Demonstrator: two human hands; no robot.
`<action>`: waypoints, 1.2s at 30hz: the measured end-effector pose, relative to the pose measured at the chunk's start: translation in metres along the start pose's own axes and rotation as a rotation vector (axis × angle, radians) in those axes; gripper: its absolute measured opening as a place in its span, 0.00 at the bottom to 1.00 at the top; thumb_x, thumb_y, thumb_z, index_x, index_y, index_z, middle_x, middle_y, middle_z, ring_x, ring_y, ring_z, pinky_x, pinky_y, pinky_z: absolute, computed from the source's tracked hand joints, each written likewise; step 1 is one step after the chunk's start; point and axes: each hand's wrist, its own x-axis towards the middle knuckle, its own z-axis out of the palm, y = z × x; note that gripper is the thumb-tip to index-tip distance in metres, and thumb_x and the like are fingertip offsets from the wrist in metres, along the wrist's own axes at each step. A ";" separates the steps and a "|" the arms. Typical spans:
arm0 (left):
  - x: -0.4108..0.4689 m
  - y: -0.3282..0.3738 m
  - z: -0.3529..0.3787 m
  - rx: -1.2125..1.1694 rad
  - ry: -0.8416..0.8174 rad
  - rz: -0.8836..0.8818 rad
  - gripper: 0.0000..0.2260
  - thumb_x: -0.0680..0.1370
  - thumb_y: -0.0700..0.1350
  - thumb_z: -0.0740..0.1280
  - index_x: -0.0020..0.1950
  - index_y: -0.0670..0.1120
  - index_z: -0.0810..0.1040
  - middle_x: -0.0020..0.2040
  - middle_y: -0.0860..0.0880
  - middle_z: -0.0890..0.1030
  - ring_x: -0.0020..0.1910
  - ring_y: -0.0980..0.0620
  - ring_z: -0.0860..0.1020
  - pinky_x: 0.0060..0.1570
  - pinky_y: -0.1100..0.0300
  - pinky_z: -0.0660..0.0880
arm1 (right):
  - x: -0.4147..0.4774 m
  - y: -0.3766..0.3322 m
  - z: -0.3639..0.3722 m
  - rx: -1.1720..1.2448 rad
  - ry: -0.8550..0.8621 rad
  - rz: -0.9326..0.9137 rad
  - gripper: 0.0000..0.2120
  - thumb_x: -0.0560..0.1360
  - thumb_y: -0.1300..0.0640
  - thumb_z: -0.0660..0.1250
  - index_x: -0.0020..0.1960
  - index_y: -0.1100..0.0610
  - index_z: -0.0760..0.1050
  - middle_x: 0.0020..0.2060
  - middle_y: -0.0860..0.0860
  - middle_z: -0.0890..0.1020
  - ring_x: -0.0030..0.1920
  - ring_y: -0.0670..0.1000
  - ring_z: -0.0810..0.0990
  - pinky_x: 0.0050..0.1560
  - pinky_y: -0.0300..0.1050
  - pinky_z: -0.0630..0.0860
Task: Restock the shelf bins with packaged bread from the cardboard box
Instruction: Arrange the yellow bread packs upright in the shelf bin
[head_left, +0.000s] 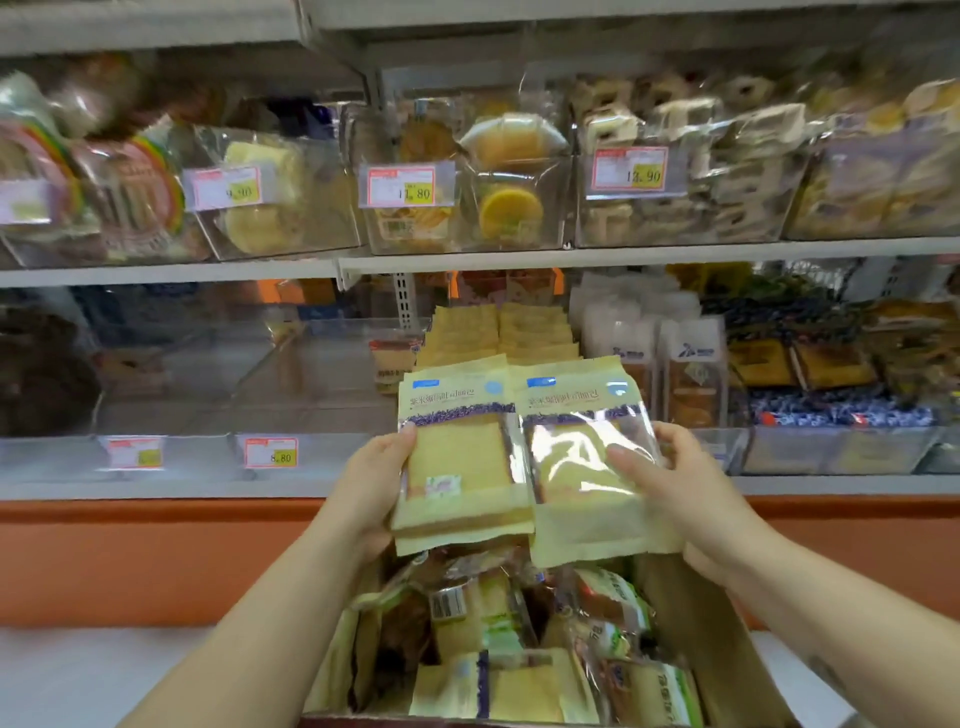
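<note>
Hands are holding bread side by side: left hand (373, 486) fingers are curling round the outer edge of a yellow packet stack (457, 462), right hand (675, 486) fingers are pinching a single packet (576, 514), both hanging above the cardboard box (698, 644), in front of the lower shelf bin (498, 332).

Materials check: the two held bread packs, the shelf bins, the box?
Bread packs: matte yellowish paper-like wrap with a glossy clear film window; glare shows on the window. Shelf bins: clear rigid plastic, probably acrylic; contents show through. Box: brown matte cardboard, judging by its flap.
</note>
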 end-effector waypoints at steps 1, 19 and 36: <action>-0.002 0.001 0.004 -0.067 -0.025 -0.046 0.12 0.82 0.49 0.59 0.56 0.41 0.76 0.44 0.42 0.85 0.38 0.44 0.84 0.33 0.52 0.80 | -0.002 -0.002 0.000 0.051 -0.016 0.017 0.18 0.71 0.54 0.71 0.58 0.48 0.69 0.52 0.52 0.80 0.49 0.53 0.82 0.43 0.46 0.79; 0.039 0.013 0.014 -0.159 -0.154 0.309 0.22 0.79 0.31 0.59 0.70 0.49 0.70 0.57 0.45 0.81 0.51 0.48 0.83 0.41 0.57 0.81 | 0.050 -0.013 0.016 0.147 -0.066 -0.149 0.24 0.77 0.68 0.61 0.66 0.45 0.68 0.57 0.48 0.79 0.56 0.49 0.79 0.53 0.48 0.79; 0.220 0.072 0.038 -0.004 0.059 0.347 0.19 0.80 0.37 0.60 0.71 0.48 0.67 0.62 0.42 0.77 0.57 0.43 0.79 0.37 0.61 0.80 | 0.232 -0.024 0.073 -0.129 0.172 -0.173 0.22 0.78 0.63 0.61 0.70 0.53 0.67 0.62 0.52 0.76 0.58 0.51 0.74 0.56 0.42 0.70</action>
